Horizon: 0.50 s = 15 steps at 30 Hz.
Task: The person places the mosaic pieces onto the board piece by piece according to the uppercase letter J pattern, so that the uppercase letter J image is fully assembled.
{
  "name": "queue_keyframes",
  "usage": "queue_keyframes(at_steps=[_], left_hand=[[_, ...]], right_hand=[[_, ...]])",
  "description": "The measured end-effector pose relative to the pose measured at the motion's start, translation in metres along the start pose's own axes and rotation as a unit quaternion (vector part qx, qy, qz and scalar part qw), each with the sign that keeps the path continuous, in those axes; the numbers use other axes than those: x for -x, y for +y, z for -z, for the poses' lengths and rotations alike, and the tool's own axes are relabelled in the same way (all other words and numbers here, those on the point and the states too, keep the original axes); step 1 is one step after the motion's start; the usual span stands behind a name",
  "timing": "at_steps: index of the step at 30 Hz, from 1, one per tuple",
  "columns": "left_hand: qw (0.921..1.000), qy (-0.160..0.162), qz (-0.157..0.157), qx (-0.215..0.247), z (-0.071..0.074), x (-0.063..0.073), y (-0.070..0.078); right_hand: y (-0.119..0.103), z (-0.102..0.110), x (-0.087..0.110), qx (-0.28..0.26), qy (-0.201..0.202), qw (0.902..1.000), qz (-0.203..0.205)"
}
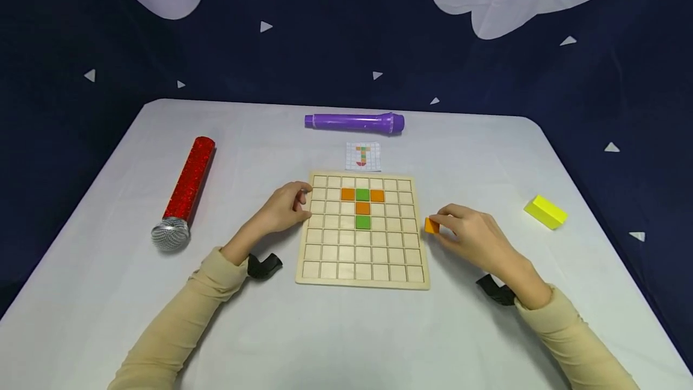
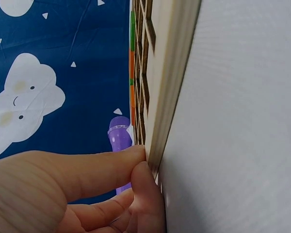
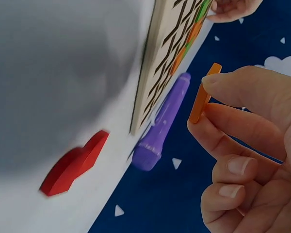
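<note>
A square wooden grid board (image 1: 330, 254) lies mid-table, with orange tiles (image 1: 363, 208) and green tiles (image 1: 363, 222) forming a T shape in its upper cells. Thumb and fingertips of my left hand (image 1: 283, 208) touch the board's left edge, spread a little along it. Just off the right edge, my right hand (image 1: 472, 235) pinches a thin orange tile (image 3: 203, 94) between thumb and fingers. Beyond the board lies a small printed card (image 1: 352, 162) showing a hooked figure in coloured squares. Red curved pieces (image 3: 75, 165) show on the table in the right wrist view; my right hand hides them in the head view.
A purple microphone (image 1: 352, 122) lies behind the card near the far edge. At the left is a red glittery microphone (image 1: 189, 185) with a silver head. A yellow block (image 1: 545, 212) sits at the right. Dark cloth with white clouds hangs behind the table.
</note>
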<state>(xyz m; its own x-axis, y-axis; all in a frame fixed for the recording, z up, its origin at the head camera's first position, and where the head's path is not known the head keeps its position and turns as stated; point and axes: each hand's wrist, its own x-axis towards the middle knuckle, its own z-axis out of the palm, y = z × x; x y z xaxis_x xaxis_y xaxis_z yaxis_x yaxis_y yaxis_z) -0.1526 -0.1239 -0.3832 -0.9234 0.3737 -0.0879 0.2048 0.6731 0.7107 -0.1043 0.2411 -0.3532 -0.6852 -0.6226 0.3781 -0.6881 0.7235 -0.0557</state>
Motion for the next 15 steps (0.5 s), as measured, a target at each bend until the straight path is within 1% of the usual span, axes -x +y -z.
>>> queue_keyframes(at_steps=[5,15], left_hand=[[1.0,-0.001,-0.005,0.0,0.001,0.0,0.003],[0.9999,0.0,-0.005,-0.009,0.0,0.0,0.002]], right_hand=[[-0.008,-0.005,-0.006,-0.004,0.004,0.9998,0.019],[-0.027,-0.012,-0.022,-0.025,-0.012,0.9983,0.052]])
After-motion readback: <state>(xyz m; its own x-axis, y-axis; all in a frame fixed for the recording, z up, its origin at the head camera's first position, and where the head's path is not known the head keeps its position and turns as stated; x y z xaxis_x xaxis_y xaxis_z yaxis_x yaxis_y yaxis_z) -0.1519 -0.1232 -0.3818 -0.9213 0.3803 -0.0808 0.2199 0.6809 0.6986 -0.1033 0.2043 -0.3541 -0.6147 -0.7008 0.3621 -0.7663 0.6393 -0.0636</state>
